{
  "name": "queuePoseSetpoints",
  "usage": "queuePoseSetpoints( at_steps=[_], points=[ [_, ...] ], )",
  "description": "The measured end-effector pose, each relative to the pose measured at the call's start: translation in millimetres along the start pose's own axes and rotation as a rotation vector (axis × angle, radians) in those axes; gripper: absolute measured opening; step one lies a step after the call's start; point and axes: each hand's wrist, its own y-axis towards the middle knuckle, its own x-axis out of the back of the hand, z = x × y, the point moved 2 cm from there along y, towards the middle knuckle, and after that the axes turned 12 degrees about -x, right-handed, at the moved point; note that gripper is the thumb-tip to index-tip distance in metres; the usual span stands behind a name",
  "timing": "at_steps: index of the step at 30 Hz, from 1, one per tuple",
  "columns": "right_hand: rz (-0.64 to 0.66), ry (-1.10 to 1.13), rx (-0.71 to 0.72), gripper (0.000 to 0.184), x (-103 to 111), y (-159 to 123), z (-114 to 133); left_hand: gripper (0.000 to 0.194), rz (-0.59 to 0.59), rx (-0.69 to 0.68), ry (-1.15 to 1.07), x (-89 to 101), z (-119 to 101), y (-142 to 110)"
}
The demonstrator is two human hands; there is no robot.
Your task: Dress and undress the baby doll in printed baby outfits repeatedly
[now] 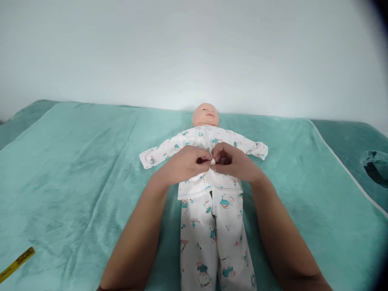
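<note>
The pale wall (194, 48) fills the background, and a light green blanket (75, 182) lies in front of it, creased on the left, with a darker green cover (342, 139) showing past its edges. On the blanket, a doll (205, 115) lies on its back, its bare head near the wall. The patterned white pants (198, 238) run down toward the camera between the person's forearms, their lower ends out of view. Above them, the patterned white shirt (192, 188) covers the torso, its hem over the top of the pants and its sleeves spread to both sides.

At the right edge, a clear round item (376, 167) with a dark band lies on the cover; a yellow strip (16, 264) lies at the lower left, well apart from the doll.

The forearms angle inward from the bottom, either side of the pants. The left hand (184, 163) and right hand (238, 163) meet over the middle of the shirt, hiding part of its front. Both have bent fingers, thumb and fingertips closed in a pinch on a small white tie (213, 161) between them, at the shirt's front.
</note>
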Motion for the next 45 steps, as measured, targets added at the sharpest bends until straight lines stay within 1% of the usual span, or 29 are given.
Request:
queuePoseSetpoints(
  at_steps=[2, 5, 12, 15, 17, 18, 20, 21, 22, 24, 26, 27, 28, 30, 34, 36, 37, 38, 39, 41, 42, 43, 45],
  points=[
    [0.037, 0.061, 0.003, 0.024, 2.1, 0.3, -1.7, 0.016, -0.01, 0.013, -0.087, 0.6, 2.4, 0.0],
    [0.042, 0.093, -0.015, 0.025, 3.8, 1.2, -3.4, 0.015, -0.032, 0.033, -0.149, 1.0, 5.5, 0.2],
    [0.019, 0.1, -0.094, 0.035, 2.4, 3.5, -3.3, 0.017, 0.056, 0.061, -0.154, 6.3, 8.4, -3.5],
    [-0.005, 0.08, -0.098, 0.036, 1.0, 2.4, 0.4, 0.018, 0.008, 0.07, -0.169, 9.6, 6.5, -4.9],
    [-0.023, 0.064, -0.093, 0.036, 0.3, 1.5, 2.2, 0.026, -0.028, 0.049, -0.185, 11.9, 3.7, -5.4],
    [-0.022, 0.059, -0.092, 0.037, 0.0, 1.2, 2.3, 0.029, -0.035, 0.032, -0.181, 13.4, 2.2, -5.8],
    [-0.023, 0.064, -0.093, 0.035, 0.4, 1.4, 0.5, 0.029, -0.006, 0.021, -0.148, 16.8, 0.4, -7.6],
    [-0.053, 0.073, -0.085, 0.033, 1.5, 2.1, -1.2, 0.029, 0.025, 0.034, -0.137, 18.7, 0.5, -9.1],
    [-0.112, 0.079, -0.073, 0.032, 3.5, 3.1, -3.4, 0.031, 0.061, 0.053, -0.138, 20.5, 1.2, -10.9],
    [-0.309, 0.054, -0.037, 0.03, 9.1, 5.8, -8.1, 0.036, 0.12, 0.088, -0.18, 23.8, 4.3, -14.9],
    [-0.497, -0.059, 0.0, 0.029, 14.8, 7.9, -11.5, 0.034, 0.148, 0.101, -0.228, 26.3, 9.0, -18.1],
    [-0.543, -0.137, 0.008, 0.029, 16.9, 8.6, -12.3, 0.032, 0.155, 0.106, -0.237, 27.0, 11.6, -19.2],
    [-0.548, -0.209, 0.005, 0.028, 18.6, 8.9, -12.7, 0.032, 0.164, 0.114, -0.237, 27.4, 14.0, -20.0],
    [-0.467, -0.284, -0.023, 0.029, 21.3, 7.6, -12.6, 0.036, 0.2, 0.135, -0.234, 27.0, 17.3, -21.3],
    [-0.192, -0.234, -0.096, 0.032, 25.2, 0.2, -12.2, 0.039, 0.316, 0.2, -0.286, 24.9, 17.1, -24.1],
    [-0.112, -0.192, -0.112, 0.034, 27.5, -1.2, -15.0, 0.041, 0.371, 0.239, -0.322, 24.6, 17.7, -25.6],
    [-0.105, -0.168, -0.123, 0.036, 29.3, -0.5, -17.9, 0.042, 0.375, 0.254, -0.32, 25.1, 19.5, -25.9],
    [-0.139, -0.148, -0.139, 0.039, 31.9, 1.0, -21.7, 0.044, 0.352, 0.272, -0.296, 26.1, 22.5, -25.8],
    [-0.21, -0.144, -0.16, 0.043, 35.2, 3.3, -26.2, 0.046, 0.296, 0.296, -0.248, 27.8, 26.8, -25.4],
    [-0.399, -0.214, -0.201, 0.05, 42.4, 8.2, -35.5, 0.048, 0.135, 0.368, -0.114, 32.0, 37.1, -24.4],
    [-0.47, -0.275, -0.207, 0.052, 45.3, 10.6, -39.5, 0.048, 0.074, 0.403, -0.065, 33.6, 41.7, -24.1],
    [-0.502, -0.336, -0.202, 0.053, 47.3, 12.7, -42.7, 0.048, 0.047, 0.427, -0.044, 34.4, 45.1, -24.0],
    [-0.464, -0.396, -0.189, 0.052, 49.5, 15.2, -47.2, 0.046, 0.07, 0.427, -0.069, 34.7, 47.4, -24.1]
  ],
)
